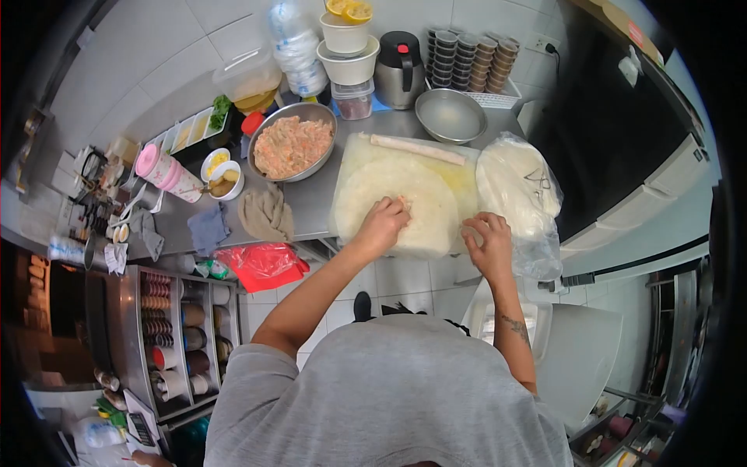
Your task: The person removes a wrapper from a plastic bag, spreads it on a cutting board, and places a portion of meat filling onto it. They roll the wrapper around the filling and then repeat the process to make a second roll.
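Note:
A round, pale sheet of wrapper lies on the cutting board. Over the middle of the sheet is my left hand, its fingers pinched on a small bit of orange-pink filling. My right hand is at the sheet's right edge, fingers curled but apart, with nothing visible in them. A rolled piece rests along the board's far edge. To the left stands a metal bowl of orange-pink filling. A plastic bag of pale round sheets lies to the right of the board.
Behind the board are an empty metal bowl, a steel jug and stacked small cups. Cloths, small bowls and a pink cup sit at the left. A dark fridge borders the right.

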The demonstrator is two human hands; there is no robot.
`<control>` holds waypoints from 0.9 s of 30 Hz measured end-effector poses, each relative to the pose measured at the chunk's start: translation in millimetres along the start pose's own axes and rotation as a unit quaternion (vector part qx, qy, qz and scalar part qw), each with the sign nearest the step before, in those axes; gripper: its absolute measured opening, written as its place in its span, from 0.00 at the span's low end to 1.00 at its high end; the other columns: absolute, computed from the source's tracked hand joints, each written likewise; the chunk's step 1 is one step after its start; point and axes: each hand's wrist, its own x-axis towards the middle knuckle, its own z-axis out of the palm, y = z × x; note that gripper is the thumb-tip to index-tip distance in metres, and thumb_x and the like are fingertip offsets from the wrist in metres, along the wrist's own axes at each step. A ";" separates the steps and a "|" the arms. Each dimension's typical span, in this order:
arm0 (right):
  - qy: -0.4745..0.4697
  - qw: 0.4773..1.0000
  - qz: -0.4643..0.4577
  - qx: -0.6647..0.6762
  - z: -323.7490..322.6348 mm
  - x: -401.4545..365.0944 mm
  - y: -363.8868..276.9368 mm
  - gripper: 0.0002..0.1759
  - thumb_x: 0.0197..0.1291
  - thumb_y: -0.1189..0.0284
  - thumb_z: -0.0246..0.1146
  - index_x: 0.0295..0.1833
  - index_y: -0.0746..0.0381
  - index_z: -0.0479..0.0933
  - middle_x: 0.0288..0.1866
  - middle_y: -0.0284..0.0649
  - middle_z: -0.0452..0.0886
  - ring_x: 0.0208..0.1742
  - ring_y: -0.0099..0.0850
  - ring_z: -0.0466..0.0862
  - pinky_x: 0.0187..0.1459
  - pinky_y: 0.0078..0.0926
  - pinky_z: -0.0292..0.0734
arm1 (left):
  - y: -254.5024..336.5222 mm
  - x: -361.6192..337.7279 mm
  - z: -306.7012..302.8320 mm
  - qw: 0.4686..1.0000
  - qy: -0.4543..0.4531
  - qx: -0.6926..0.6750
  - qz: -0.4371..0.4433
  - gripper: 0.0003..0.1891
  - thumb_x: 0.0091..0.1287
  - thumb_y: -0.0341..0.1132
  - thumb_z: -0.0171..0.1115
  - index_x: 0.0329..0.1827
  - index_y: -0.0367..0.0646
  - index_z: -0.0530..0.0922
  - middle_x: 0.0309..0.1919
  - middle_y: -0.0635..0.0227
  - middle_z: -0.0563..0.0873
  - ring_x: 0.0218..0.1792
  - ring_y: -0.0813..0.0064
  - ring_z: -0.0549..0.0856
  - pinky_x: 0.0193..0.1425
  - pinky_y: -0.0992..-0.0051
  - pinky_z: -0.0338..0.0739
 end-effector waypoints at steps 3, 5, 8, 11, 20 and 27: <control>0.031 0.997 0.064 0.037 1.0 0.9 6.4 0.12 0.52 0.77 0.66 0.44 0.57 0.83 0.47 0.39 0.79 0.51 0.41 0.75 0.51 0.38 0.70 | -11.7 2.1 -1.0 0.999 -0.029 -0.026 -0.017 0.10 0.54 0.24 0.66 0.40 0.43 0.83 0.38 0.64 0.80 0.44 0.57 0.76 0.50 0.64 0.73; 0.014 0.998 0.034 0.050 -6.9 7.1 -0.7 0.17 0.51 0.77 0.67 0.50 0.57 0.81 0.51 0.42 0.79 0.55 0.43 0.75 0.55 0.39 0.70 | -14.4 -3.0 -8.8 0.998 -0.022 -0.044 -0.046 0.13 0.53 0.27 0.68 0.43 0.42 0.83 0.40 0.61 0.80 0.45 0.56 0.76 0.52 0.62 0.73; -0.047 0.993 -0.011 0.109 -2.7 29.3 -24.0 0.27 0.49 0.75 0.68 0.59 0.58 0.76 0.58 0.46 0.77 0.60 0.47 0.74 0.62 0.39 0.69 | -7.2 11.4 -38.2 0.995 0.022 -0.043 -0.087 0.17 0.52 0.32 0.72 0.46 0.41 0.82 0.43 0.58 0.79 0.47 0.54 0.75 0.54 0.60 0.72; -0.134 0.978 -0.067 0.148 26.3 49.6 -57.1 0.38 0.46 0.72 0.72 0.67 0.58 0.70 0.64 0.50 0.73 0.65 0.50 0.71 0.67 0.39 0.66 | -17.5 8.9 -37.1 0.993 -0.040 -0.026 -0.106 0.20 0.51 0.34 0.74 0.47 0.39 0.81 0.44 0.57 0.78 0.48 0.53 0.75 0.56 0.59 0.71; -0.248 0.962 -0.039 0.105 103.5 46.0 -36.7 0.37 0.48 0.70 0.73 0.66 0.62 0.71 0.61 0.49 0.75 0.59 0.47 0.75 0.59 0.36 0.72 | -34.6 -5.6 -20.9 0.993 -0.077 -0.073 -0.048 0.17 0.54 0.30 0.70 0.47 0.38 0.81 0.40 0.60 0.78 0.47 0.56 0.77 0.53 0.63 0.74; -0.025 0.976 -0.027 0.213 79.8 40.1 -63.4 0.12 0.50 0.74 0.70 0.42 0.61 0.82 0.45 0.39 0.82 0.48 0.42 0.79 0.51 0.39 0.75 | -24.4 -10.2 -40.5 0.993 0.000 -0.094 -0.069 0.10 0.56 0.26 0.67 0.42 0.39 0.82 0.38 0.62 0.78 0.45 0.58 0.78 0.50 0.65 0.75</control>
